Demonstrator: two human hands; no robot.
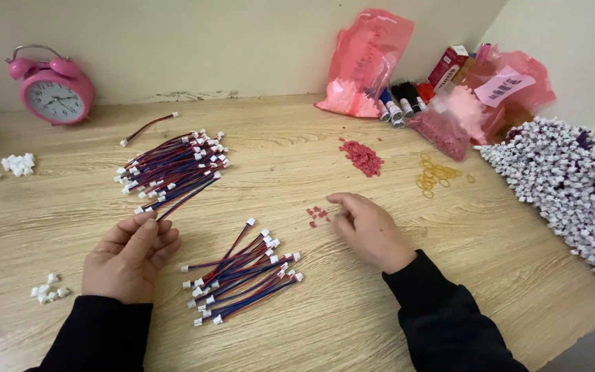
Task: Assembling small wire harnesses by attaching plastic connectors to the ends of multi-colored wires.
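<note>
My left hand (131, 256) rests on the wooden table (297, 158) with its fingers pinched on the near end of a thin red and blue wire (184, 198) that runs up toward a large bundle of wire leads with white connectors (172, 167). My right hand (368, 229) lies palm down, its fingertips at a few small red pieces (317, 215); whether it holds one I cannot tell. Between my hands lies a smaller pile of wire leads (242, 273).
A pink alarm clock (54, 88) stands at the back left. Pink plastic bags (368, 63), a heap of red pieces (362, 156), yellow rubber bands (434, 175) and a big heap of white connectors (573, 186) fill the right. Loose white connectors (18, 164) lie on the left.
</note>
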